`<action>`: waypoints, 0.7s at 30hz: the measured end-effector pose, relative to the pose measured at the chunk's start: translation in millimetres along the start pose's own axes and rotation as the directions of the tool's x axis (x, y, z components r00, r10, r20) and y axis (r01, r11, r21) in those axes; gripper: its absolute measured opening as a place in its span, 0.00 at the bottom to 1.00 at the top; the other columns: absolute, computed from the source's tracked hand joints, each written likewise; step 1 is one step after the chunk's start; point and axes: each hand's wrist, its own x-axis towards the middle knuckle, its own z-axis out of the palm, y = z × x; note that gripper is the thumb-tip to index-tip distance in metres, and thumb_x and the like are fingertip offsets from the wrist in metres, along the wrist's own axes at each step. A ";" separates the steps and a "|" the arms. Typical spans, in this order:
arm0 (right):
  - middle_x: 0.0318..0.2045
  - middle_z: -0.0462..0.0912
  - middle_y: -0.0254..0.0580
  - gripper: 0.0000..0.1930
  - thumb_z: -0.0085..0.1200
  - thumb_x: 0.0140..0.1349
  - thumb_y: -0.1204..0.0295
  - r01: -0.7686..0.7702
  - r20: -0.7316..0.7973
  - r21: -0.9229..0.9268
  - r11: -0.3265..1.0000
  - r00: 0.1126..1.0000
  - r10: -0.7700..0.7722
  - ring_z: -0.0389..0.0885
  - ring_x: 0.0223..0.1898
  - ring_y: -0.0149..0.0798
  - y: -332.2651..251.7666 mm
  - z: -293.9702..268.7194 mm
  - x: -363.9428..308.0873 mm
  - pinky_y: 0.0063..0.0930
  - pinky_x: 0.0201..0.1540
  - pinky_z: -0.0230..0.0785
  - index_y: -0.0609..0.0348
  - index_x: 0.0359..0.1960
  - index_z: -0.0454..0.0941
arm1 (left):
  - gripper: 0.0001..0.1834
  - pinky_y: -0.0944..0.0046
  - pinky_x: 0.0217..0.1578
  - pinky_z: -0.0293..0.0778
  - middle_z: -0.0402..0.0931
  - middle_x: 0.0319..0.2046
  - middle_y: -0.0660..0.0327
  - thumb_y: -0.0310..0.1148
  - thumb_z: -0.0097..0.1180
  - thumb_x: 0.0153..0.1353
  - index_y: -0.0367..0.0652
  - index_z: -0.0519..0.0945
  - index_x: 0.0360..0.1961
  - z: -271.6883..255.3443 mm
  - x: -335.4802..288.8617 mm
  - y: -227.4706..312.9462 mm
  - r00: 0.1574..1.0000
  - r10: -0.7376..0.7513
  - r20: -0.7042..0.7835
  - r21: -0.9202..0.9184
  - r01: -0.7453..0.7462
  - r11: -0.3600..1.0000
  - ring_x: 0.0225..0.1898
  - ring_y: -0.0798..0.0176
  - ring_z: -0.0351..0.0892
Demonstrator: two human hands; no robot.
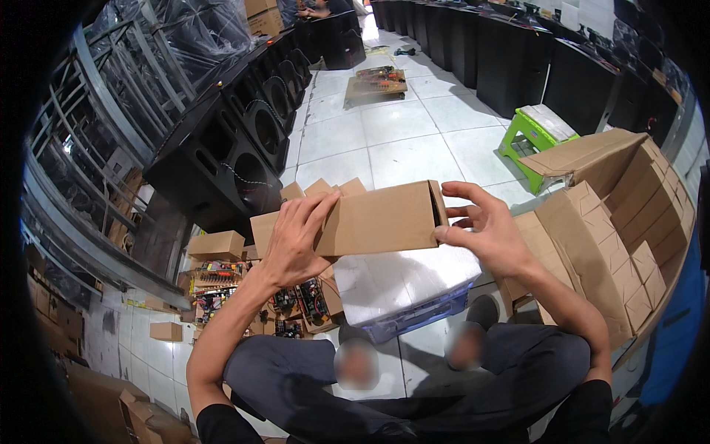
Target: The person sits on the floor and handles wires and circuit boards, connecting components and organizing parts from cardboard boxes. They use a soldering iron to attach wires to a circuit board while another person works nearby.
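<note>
A long brown cardboard box [381, 222] is held level in front of me, above a white-topped blue stool [421, 322]. My left hand [292, 237] grips its left part, with the fingers over the top and the thumb below. At the right end, a narrow dark gap shows beside the end flap [439, 211]. My right hand [484, 228] is at that flap, thumb against its lower corner and fingers curled near its upper edge. What lies inside the box is hidden.
To the right stands a large open carton [562, 244] packed with smaller boxes. Several circuit boards [307, 303] and small boxes lie on the left. Black speaker cabinets [214, 155] line the left, near a green stool [529, 144] and a low board-laden platform [376, 90].
</note>
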 end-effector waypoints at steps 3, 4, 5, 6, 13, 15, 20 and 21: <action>0.52 0.81 0.59 0.35 0.68 0.58 0.63 -0.101 -0.022 0.089 0.991 0.994 0.103 0.81 0.52 0.45 -11.0 -11.8 1.2 0.37 0.48 0.77 0.69 0.64 0.70 | 0.56 0.50 0.56 0.66 0.70 0.57 0.50 0.31 0.77 0.33 0.38 0.65 0.69 -3.3 -4.2 -1.4 0.999 -0.032 0.033 0.015 0.031 0.999 0.55 0.46 0.71; 0.51 0.82 0.58 0.32 0.67 0.59 0.64 -0.073 -0.056 0.075 0.995 0.995 0.078 0.81 0.52 0.44 -9.7 -13.5 0.0 0.36 0.49 0.77 0.69 0.62 0.72 | 0.56 0.49 0.57 0.65 0.70 0.58 0.49 0.31 0.78 0.34 0.38 0.65 0.69 -3.8 -4.4 -2.0 0.998 -0.039 0.047 0.020 0.038 0.999 0.57 0.46 0.71; 0.51 0.83 0.57 0.30 0.67 0.59 0.64 -0.047 -0.089 0.059 0.997 0.995 0.052 0.81 0.52 0.43 -7.4 -14.8 -1.0 0.36 0.50 0.77 0.69 0.60 0.74 | 0.56 0.50 0.58 0.65 0.70 0.58 0.49 0.31 0.78 0.34 0.38 0.65 0.69 -4.6 -3.9 -2.0 0.999 -0.032 0.043 0.007 0.032 0.999 0.58 0.46 0.71; 0.50 0.83 0.56 0.28 0.66 0.60 0.64 -0.021 -0.122 0.043 0.999 0.992 0.026 0.81 0.52 0.43 -5.2 -15.4 -1.5 0.35 0.50 0.76 0.68 0.58 0.76 | 0.56 0.50 0.58 0.65 0.70 0.58 0.49 0.30 0.78 0.34 0.38 0.65 0.69 -6.0 -2.7 -1.6 0.999 -0.025 0.040 -0.006 0.026 1.000 0.58 0.46 0.70; 0.52 0.83 0.52 0.24 0.68 0.60 0.62 0.253 -0.443 -0.425 0.869 0.779 -0.444 0.81 0.53 0.45 -3.2 -15.3 -0.3 0.38 0.56 0.71 0.70 0.51 0.80 | 0.54 0.50 0.58 0.65 0.70 0.58 0.52 0.32 0.76 0.33 0.39 0.67 0.68 -6.7 -5.6 -2.6 0.998 0.037 0.055 -0.158 -0.028 0.987 0.56 0.47 0.70; 0.51 0.83 0.52 0.26 0.69 0.59 0.61 0.239 -0.468 -0.511 0.826 0.728 -0.500 0.81 0.53 0.45 -7.0 -17.4 -0.6 0.38 0.56 0.71 0.70 0.52 0.80 | 0.53 0.50 0.59 0.64 0.70 0.59 0.52 0.32 0.76 0.34 0.39 0.67 0.67 -8.0 -4.6 -0.9 0.992 0.072 0.104 -0.185 -0.052 0.981 0.57 0.47 0.70; 0.48 0.83 0.54 0.29 0.71 0.58 0.59 0.259 -0.460 -0.560 0.787 0.693 -0.556 0.80 0.53 0.47 -1.6 -14.6 2.3 0.38 0.56 0.71 0.69 0.54 0.78 | 0.50 0.48 0.60 0.65 0.70 0.60 0.51 0.32 0.76 0.38 0.40 0.68 0.66 -9.6 1.4 20.3 0.972 0.168 0.163 -0.328 -0.107 0.938 0.59 0.47 0.70; 0.48 0.83 0.54 0.30 0.70 0.58 0.58 0.270 -0.446 -0.537 0.799 0.713 -0.541 0.80 0.52 0.47 -1.2 -11.1 3.1 0.38 0.56 0.71 0.69 0.54 0.77 | 0.50 0.48 0.59 0.65 0.70 0.59 0.51 0.33 0.76 0.39 0.41 0.67 0.67 -11.5 2.9 26.5 0.966 0.166 0.198 -0.353 -0.088 0.931 0.59 0.47 0.71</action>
